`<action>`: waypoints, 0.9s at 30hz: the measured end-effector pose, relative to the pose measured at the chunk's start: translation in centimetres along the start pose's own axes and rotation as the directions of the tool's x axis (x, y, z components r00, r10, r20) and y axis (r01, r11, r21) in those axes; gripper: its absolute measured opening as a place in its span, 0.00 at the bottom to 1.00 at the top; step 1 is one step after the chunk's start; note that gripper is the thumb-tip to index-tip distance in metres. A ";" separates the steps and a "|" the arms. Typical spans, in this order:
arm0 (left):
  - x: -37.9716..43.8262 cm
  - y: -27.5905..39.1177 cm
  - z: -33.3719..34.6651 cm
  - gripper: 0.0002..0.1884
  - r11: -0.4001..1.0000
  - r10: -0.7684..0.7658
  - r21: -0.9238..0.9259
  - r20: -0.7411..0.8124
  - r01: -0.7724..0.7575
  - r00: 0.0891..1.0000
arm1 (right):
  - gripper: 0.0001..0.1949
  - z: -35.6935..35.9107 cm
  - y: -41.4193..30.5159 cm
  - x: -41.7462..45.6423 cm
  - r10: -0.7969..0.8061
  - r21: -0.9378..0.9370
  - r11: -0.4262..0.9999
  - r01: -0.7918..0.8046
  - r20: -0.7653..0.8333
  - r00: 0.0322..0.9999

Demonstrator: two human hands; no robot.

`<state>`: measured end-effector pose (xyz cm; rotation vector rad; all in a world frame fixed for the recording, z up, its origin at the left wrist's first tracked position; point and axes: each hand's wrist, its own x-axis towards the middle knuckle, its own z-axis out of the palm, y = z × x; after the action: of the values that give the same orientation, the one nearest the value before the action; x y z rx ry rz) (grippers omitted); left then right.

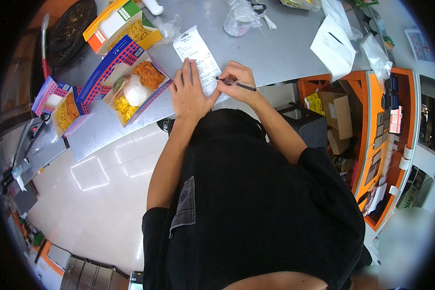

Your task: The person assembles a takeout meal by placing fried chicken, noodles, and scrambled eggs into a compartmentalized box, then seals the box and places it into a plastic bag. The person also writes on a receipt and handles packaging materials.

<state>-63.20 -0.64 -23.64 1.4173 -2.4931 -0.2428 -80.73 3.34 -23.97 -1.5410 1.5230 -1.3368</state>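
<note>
A printed paper receipt [202, 59] lies on the metal table [279, 54] in front of me. My left hand [192, 90] presses flat on its left side, fingers spread, holding nothing. My right hand [237, 81] grips a black pen [241, 85], its tip at the receipt's right edge. Left of my left hand stands an open blue and pink food box [108, 67] with fried chicken [148, 75], white rice [136, 90] and yellow egg [126, 108]. Behind it is an orange and green box of noodles [131, 34]. A smaller box with noodles and chicken [68, 114] sits farther left.
A dark pan [70, 34] and red-handled tongs [44, 47] are at the far left. Clear plastic bags [239, 20] lie at the back, and a white paper sheet [333, 47] overhangs the table at right. Orange shelving [364, 145] holds cardboard boxes [335, 112].
</note>
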 end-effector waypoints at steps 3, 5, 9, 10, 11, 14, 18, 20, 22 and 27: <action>0.1 0.0 -0.1 0.53 1.000 -0.004 -0.001 -0.001 0.004 1.000 | 0.07 -0.2 0.5 0.3 -0.034 -0.054 0.998 0.029 -0.089 0.995; 0.1 0.1 -0.2 0.53 1.000 -0.005 0.004 -0.009 0.005 1.000 | 0.07 -0.2 0.5 0.0 0.012 -0.031 0.999 -0.015 -0.092 0.996; 0.0 0.0 0.0 0.53 1.000 0.003 0.014 -0.009 -0.003 1.000 | 0.07 -0.3 0.1 -0.2 0.040 0.005 0.999 -0.040 -0.010 0.999; 0.0 -0.1 0.0 0.53 1.000 0.006 0.018 -0.012 -0.006 1.000 | 0.07 -0.3 0.0 -0.2 0.047 0.007 0.999 -0.047 0.011 0.999; 0.0 -0.1 0.0 0.52 1.000 0.010 0.022 -0.015 -0.010 1.000 | 0.07 -0.4 0.0 -0.2 0.054 0.008 0.999 -0.054 0.031 0.998; 0.0 0.0 0.0 0.52 1.000 0.010 0.021 -0.023 -0.009 1.000 | 0.07 -0.5 -0.3 -0.1 0.071 -0.001 0.997 -0.071 0.059 0.996; 0.1 0.0 -0.2 0.52 1.000 0.009 0.024 -0.015 -0.009 1.000 | 0.07 -0.6 0.2 0.0 0.013 -0.012 1.000 -0.012 0.035 0.999; 0.1 0.1 -0.2 0.52 0.999 0.009 0.037 -0.013 -0.008 1.000 | 0.07 -0.5 0.4 -0.2 0.021 -0.011 1.000 -0.021 -0.038 0.999; 0.1 0.1 -0.3 0.52 0.999 0.012 0.031 -0.010 -0.011 1.000 | 0.07 -0.4 0.3 -0.2 0.044 0.004 0.999 -0.044 -0.051 0.998; 0.0 0.0 -0.1 0.53 1.000 0.007 0.024 -0.015 -0.007 1.000 | 0.07 -0.5 0.0 -0.4 0.071 0.025 0.997 -0.071 0.036 0.997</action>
<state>-63.15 -0.67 -23.56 1.4137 -2.4970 -0.2011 -81.15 3.81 -23.92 -1.4729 1.5182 -1.2783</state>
